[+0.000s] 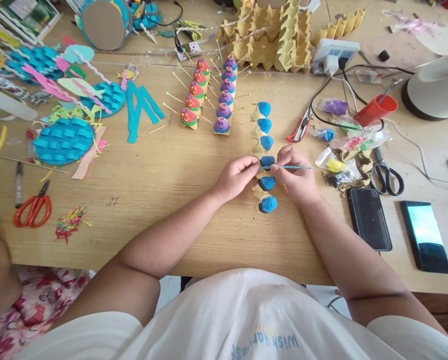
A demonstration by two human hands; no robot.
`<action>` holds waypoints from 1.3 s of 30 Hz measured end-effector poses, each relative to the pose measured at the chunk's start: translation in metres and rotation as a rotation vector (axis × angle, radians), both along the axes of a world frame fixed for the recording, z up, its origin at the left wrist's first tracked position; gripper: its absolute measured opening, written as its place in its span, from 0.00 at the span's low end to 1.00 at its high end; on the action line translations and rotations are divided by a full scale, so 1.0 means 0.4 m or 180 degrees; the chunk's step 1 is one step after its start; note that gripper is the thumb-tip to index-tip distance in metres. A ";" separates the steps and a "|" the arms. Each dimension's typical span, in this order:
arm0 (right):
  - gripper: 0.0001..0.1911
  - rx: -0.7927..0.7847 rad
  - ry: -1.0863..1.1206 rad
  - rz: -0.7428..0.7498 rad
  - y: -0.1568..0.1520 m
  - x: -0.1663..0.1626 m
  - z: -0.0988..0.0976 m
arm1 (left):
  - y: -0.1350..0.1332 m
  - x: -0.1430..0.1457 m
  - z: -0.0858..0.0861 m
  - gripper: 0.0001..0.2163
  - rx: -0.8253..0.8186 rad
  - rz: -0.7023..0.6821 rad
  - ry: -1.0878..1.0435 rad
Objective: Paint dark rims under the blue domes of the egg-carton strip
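Note:
A strip of egg carton lies lengthwise in front of me, its bumps partly covered in blue clay. Some bumps near me also show a dark patch along the lower left side. My left hand is closed at the strip's left edge, thumb and forefinger pinching it beside the third bump from the near end. Between the fingers of my right hand is a thin blue stick tool, lying across that same bump. Its tip is close to my left fingertips, and I cannot tell whether it touches the clay.
Two finished-looking caterpillar strips, one red and green, one purple and blue, stand beyond with pins sticking out. Right are a utility knife, clay packets, black scissors and phones. Orange-handled scissors lie left, near a person.

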State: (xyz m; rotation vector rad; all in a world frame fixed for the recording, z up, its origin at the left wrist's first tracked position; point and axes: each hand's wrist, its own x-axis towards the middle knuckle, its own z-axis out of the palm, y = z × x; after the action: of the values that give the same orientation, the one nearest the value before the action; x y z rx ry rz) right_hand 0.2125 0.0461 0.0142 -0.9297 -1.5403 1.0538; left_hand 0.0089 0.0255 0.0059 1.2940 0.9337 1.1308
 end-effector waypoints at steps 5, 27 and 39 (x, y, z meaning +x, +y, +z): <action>0.21 0.0112 -0.0163 -0.0023 0.001 0.000 0.000 | -0.003 -0.003 -0.001 0.12 -0.0015 -0.0043 0.0074; 0.23 0.0192 -0.0027 0.0070 0.010 -0.001 -0.022 | -0.013 -0.004 0.019 0.10 0.0100 -0.0111 0.0538; 0.22 0.0086 0.0074 0.0128 0.008 0.000 -0.017 | -0.015 -0.004 0.019 0.10 0.0216 -0.0191 0.0587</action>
State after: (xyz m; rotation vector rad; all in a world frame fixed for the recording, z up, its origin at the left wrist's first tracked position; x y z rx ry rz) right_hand 0.2125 0.0493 0.0075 -0.8685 -1.5560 1.0663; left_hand 0.0073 0.0196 0.0136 1.4914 0.9914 1.0168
